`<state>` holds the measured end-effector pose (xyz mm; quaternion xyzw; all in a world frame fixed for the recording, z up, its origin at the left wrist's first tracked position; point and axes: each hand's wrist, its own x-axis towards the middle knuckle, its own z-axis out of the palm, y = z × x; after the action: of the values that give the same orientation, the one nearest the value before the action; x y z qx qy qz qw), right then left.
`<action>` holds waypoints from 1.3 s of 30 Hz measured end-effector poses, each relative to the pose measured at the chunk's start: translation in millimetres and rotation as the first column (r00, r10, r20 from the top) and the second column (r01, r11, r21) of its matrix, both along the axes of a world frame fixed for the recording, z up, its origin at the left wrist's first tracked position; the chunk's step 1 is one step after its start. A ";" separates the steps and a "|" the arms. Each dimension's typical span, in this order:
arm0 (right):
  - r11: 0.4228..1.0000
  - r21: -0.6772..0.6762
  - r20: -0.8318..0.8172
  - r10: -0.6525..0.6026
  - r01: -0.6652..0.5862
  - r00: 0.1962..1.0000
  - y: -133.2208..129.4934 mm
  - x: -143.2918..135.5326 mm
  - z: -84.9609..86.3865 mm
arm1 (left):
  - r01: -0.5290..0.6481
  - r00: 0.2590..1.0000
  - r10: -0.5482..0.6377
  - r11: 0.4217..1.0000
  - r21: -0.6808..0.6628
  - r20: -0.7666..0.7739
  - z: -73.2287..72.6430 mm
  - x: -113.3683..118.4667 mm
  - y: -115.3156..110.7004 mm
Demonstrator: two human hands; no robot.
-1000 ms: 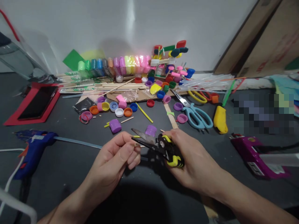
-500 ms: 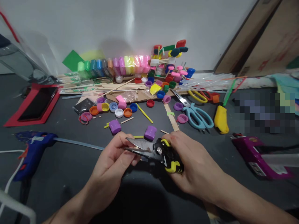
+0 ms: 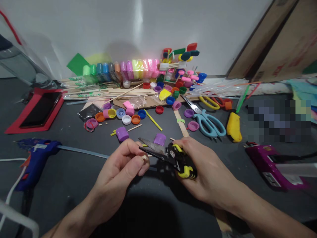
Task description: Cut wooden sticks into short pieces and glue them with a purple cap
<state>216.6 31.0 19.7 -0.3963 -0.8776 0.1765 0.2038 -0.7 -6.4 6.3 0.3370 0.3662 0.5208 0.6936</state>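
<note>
My right hand [image 3: 206,168] is wrapped round the black and yellow handles of a pair of snips [image 3: 170,153]. Their blades stand parted and point left toward my left hand. Thumb and fingers of my left hand [image 3: 123,165] pinch a small pale stick piece [image 3: 144,158], its end just below the blade tips; most of it is hidden by the fingers. Beyond the hands stand two purple caps, one at left [image 3: 122,134] and another partly behind the blades [image 3: 160,139]. A yellow stick [image 3: 153,120] lies farther back.
A blue glue gun [image 3: 37,162] with a long glue stick lies at left, near a phone [image 3: 41,109] on red card. Blue-handled scissors [image 3: 209,122], a yellow cutter [image 3: 234,127] and a purple power strip [image 3: 274,165] are at right. Coloured caps, skewers and clay packs [image 3: 119,70] line the back.
The snips have moved slightly right and up, and their blades have come off the left fingers. The pale piece in my left hand now shows more clearly.
</note>
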 end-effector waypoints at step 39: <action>0.998 0.054 0.018 0.014 -0.015 1.000 -5.1 -5.6 -6.0 | -0.091 0.996 0.091 0.995 -0.031 0.002 1.5 5.4 -2.8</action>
<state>211.0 25.9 13.7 -0.3857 -0.8867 0.1506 0.2057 4.7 -9.3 7.7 0.3081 0.3881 0.5466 0.6750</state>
